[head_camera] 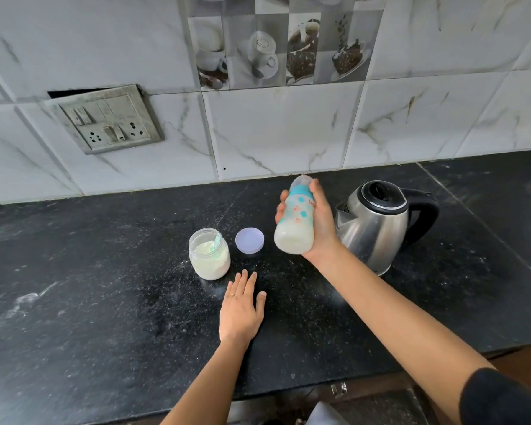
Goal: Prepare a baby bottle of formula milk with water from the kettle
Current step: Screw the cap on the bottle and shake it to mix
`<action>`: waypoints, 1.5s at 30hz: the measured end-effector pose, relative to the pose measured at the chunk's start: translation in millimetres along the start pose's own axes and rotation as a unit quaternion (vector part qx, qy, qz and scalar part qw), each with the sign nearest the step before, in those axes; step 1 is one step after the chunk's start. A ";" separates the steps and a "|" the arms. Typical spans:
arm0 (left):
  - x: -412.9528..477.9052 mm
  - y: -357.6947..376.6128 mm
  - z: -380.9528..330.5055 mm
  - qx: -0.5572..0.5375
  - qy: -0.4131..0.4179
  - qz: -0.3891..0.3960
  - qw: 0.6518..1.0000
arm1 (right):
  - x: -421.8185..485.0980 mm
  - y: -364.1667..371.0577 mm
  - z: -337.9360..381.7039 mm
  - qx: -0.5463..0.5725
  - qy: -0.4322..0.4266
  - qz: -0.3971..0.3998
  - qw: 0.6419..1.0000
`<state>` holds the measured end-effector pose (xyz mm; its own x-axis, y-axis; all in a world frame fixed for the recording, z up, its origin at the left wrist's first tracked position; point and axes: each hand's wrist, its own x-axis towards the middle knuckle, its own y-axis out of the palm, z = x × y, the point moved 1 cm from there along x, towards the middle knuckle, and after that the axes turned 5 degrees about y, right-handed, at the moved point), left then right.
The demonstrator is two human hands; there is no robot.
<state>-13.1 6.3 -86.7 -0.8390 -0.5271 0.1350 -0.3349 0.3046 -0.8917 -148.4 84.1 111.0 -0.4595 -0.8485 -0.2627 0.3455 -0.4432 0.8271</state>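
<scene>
My right hand (321,220) grips a baby bottle (295,222) above the black counter, teat on and pointing away, whitish milk in its lower part. The steel kettle (373,230) with a black lid and handle stands just right of that hand, lid closed. My left hand (241,308) lies flat on the counter with fingers apart, holding nothing. Just beyond it stands an open clear jar of formula powder (209,256) with a pale green scoop inside. The jar's lilac lid (249,240) lies flat between the jar and the bottle.
The black stone counter (89,286) runs left to right, with powder dust around the jar. A marble-tiled wall rises behind it, with a switch and socket panel (108,119) at the upper left. The counter's front edge and drawer fronts (337,391) are below.
</scene>
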 end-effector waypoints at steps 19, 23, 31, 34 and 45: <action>-0.7 -0.2 1.0 -0.004 -0.001 0.001 1.000 | 1.8 -0.4 -0.5 -0.007 -0.025 -0.017 1.000; -0.3 -0.3 0.4 -0.001 0.001 0.001 1.000 | -11.3 -6.3 -24.3 -0.113 -0.016 0.046 0.992; -0.5 -0.5 0.1 -0.004 0.001 0.002 1.000 | -0.7 -8.5 -11.9 -0.054 -0.026 0.000 0.998; -0.4 0.3 0.2 -0.005 0.001 -0.001 1.000 | -8.4 -5.5 -27.2 -0.124 -0.003 0.053 0.991; 0.0 0.0 -0.1 -0.005 0.004 -0.004 1.000 | 4.4 15.3 -20.6 -0.071 0.010 0.035 0.997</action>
<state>-13.1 6.5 -86.6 -0.8398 -0.5229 0.1460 -0.3463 0.3089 -0.8858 -128.3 67.6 112.2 -0.4150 -0.8833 -0.2180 0.4893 -0.4187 0.7650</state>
